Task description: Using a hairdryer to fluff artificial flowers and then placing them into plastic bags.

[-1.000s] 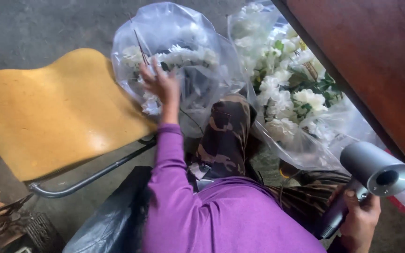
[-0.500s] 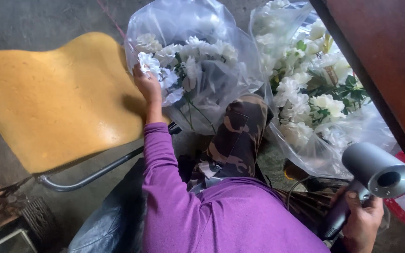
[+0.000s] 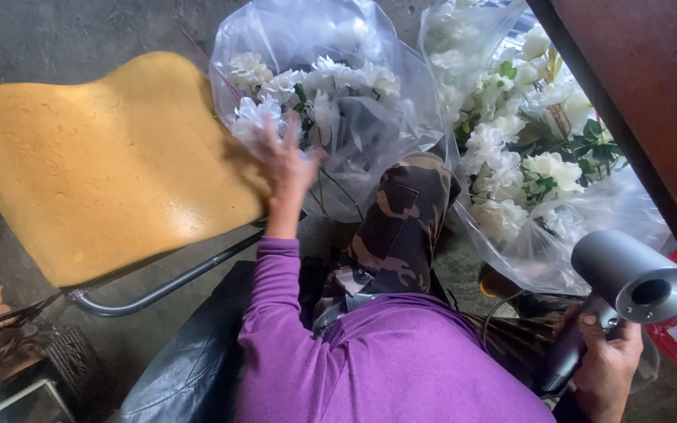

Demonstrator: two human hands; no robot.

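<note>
My left hand (image 3: pixel 285 160), in a purple sleeve, reaches into a clear plastic bag (image 3: pixel 331 47) full of white artificial flowers (image 3: pixel 338 78); its fingers are spread among the blooms and I cannot see a firm hold on any one. My right hand (image 3: pixel 605 360) grips the handle of a grey hair dryer (image 3: pixel 628 274) at the lower right, its nozzle turned toward the camera. My knee in camouflage trousers (image 3: pixel 401 219) sits between the two.
A yellow chair seat (image 3: pixel 95 164) on a metal frame (image 3: pixel 158 290) stands at the left. A second clear bag of white flowers with green leaves (image 3: pixel 526 149) lies at the right. A brown wooden tabletop edge (image 3: pixel 644 102) crosses the upper right. A black bag (image 3: pixel 182 368) lies below.
My left hand has shifted right and deeper among the flowers in the bag, fingers spreading. The view has tilted so the bag sits more central. The hair dryer stays low at the right.
</note>
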